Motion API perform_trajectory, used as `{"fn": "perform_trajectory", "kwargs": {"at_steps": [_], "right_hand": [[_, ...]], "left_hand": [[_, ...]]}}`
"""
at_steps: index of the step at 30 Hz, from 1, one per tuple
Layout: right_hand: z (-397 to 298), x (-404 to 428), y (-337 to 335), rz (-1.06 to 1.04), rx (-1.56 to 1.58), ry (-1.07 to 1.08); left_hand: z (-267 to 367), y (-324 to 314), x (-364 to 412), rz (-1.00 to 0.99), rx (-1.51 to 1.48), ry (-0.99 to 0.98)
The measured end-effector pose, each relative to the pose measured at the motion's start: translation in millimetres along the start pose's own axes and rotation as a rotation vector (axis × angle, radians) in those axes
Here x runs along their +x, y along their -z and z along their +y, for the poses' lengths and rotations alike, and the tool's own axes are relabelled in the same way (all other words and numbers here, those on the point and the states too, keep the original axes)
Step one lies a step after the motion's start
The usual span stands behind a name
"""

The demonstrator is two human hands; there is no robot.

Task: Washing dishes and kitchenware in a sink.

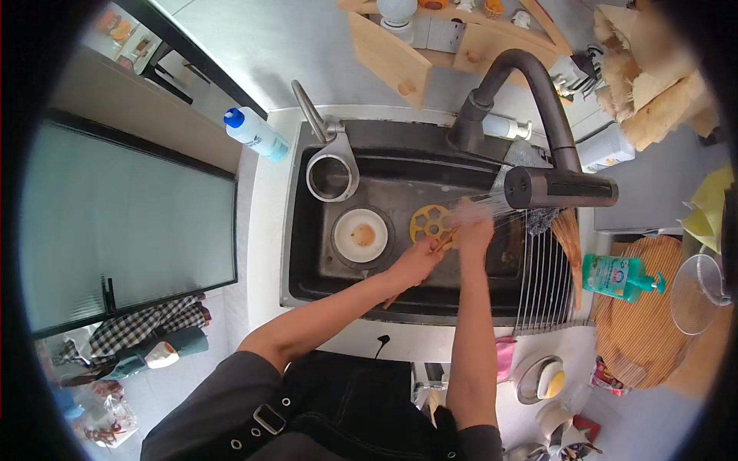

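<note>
My left hand (416, 264) is closed around thin wooden sticks (446, 240), probably chopsticks, over the black sink (403, 184). Their lower ends stick out below the fist toward the front rim. My right hand (475, 225) is at the sticks' upper end, in the spray of water; it is blurred, so its grip is unclear. Just left of it is a yellow round trivet-like disc (414, 229) with cut-out shapes, partly hidden by the hands. A white dish (346, 230) with a brownish patch in its middle sits over the drain.
A dark pull-down faucet (559, 187) sprays from the right. A small metal tap (311, 109) and ring-shaped holder (311, 178) stand at the back left. A roll-up rack (545, 282) spans the sink's right end, beside a green soap bottle (614, 276). A blue-capped bottle (256, 135) stands left.
</note>
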State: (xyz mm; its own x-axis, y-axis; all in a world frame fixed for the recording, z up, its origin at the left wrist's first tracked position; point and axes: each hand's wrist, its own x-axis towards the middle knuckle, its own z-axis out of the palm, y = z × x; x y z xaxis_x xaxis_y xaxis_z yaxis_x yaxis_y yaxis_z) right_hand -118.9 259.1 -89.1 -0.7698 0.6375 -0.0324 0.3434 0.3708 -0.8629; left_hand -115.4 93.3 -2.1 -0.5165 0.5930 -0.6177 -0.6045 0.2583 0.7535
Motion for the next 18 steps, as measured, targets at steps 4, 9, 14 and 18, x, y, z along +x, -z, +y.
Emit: {"fn": "perform_trajectory", "kwargs": {"at_steps": [4,9,14,18], "right_hand": [[-19.8,-5.0,19.9,-0.07,0.597,-0.232],[-64.1,-82.0,14.1,-0.187,0.249,-0.098],[-29.5,-31.3,19.1,0.051,-0.124,-0.033],[-34.9,-32.4,30.2,-0.109,0.608,-0.394]], "left_hand": [[-11.7,25.2,-6.4,0.069,-0.188,0.14],[-7.7,11.2,-6.6,0.037,-0.233,0.107],[-15.6,-2.9,-13.8,0.036,0.007,0.021],[-11.4,11.3,-18.3,0.099,-0.194,0.232]]}}
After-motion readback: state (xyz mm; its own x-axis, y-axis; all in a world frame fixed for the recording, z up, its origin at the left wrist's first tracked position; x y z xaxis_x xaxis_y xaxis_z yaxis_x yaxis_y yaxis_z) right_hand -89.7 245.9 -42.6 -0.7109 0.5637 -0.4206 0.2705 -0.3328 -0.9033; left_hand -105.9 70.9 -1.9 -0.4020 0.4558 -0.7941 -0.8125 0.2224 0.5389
